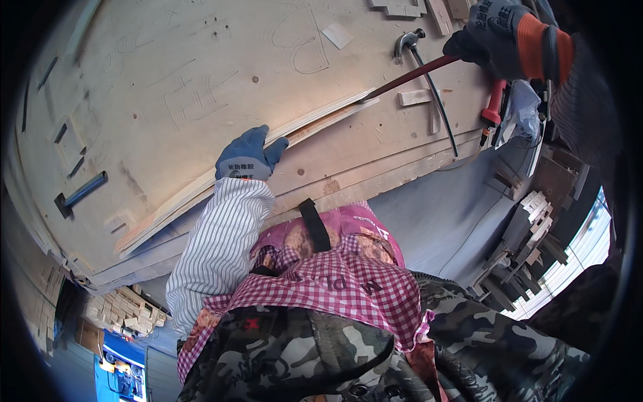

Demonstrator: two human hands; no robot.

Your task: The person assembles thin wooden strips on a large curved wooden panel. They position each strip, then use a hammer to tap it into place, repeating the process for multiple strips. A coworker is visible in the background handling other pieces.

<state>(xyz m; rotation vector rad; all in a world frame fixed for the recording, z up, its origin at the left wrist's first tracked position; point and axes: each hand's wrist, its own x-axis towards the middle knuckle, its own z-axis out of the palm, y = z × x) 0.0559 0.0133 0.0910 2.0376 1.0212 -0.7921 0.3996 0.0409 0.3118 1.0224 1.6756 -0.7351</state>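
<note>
Two long, thin wooden strips lie close together on the workbench, running from lower left to upper right. My left hand, in a blue-grey glove, is closed around them near their middle, its thumb on the near side. At upper right my right hand, gloved with an orange cuff, grips a dark red pry bar. The bar's flat tip meets the strips' far right end and seems to sit between them. Just beyond the bar, a claw hammer rests on the bench, its dark handle passing under the bar.
The plywood workbench carries pencil marks. A hammer with a blue handle lies at left. Small wood blocks, a red-handled tool and a plastic bag are at right. Scrap wood is piled below the bench.
</note>
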